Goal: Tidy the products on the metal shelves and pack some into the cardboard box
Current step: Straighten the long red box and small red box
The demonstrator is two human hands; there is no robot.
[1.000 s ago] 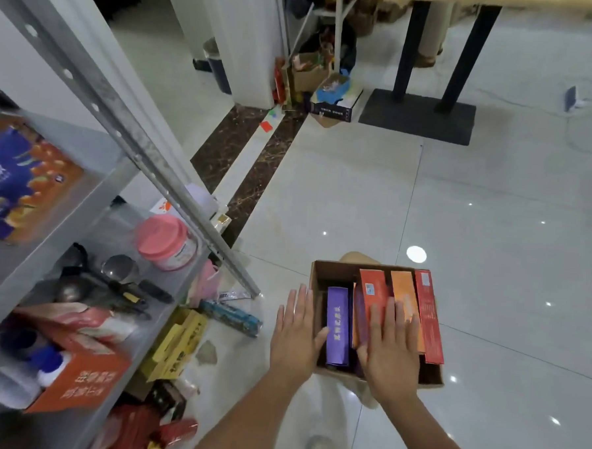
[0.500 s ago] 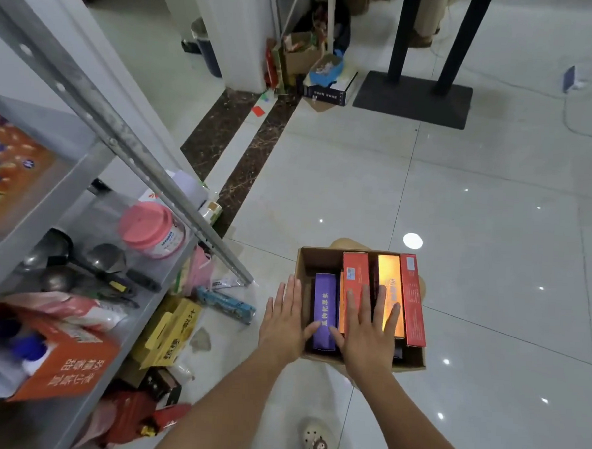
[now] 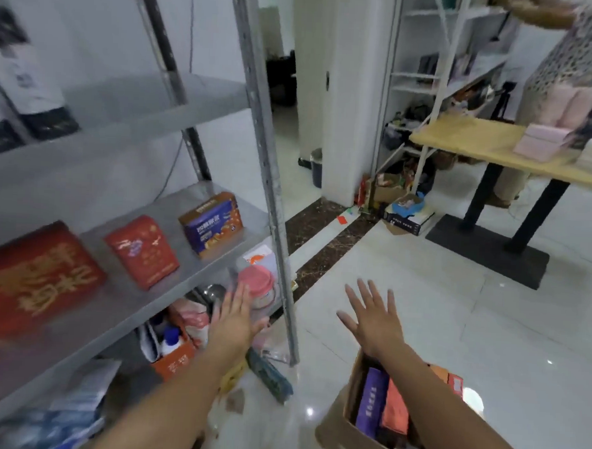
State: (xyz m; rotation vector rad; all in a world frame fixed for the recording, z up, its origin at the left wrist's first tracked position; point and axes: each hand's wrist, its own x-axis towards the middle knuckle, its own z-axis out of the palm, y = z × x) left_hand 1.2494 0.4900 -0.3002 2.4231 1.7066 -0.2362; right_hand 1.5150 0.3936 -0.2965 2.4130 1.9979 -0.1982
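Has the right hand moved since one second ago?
Yes. The right hand, earlier resting inside the cardboard box, is now raised and open beyond its far edge.

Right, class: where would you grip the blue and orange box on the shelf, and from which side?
Across its narrow ends, from the open front of the shelf. The blue and orange box stands upright near the front edge, with gaps to the smaller red box and the post, so fingers likely fit.
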